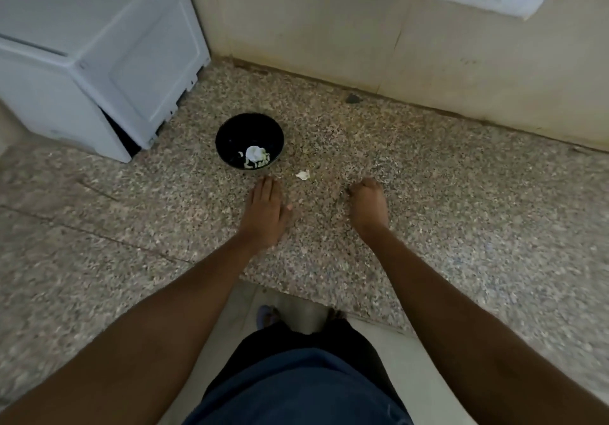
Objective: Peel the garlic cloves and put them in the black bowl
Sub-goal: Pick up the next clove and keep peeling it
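Left hand [265, 210] flat; right hand [367, 203] curled (counter).

Bare forearms with no sleeves, a blue shirt [296, 388] over dark trousers [296, 335], and blurred footwear below.
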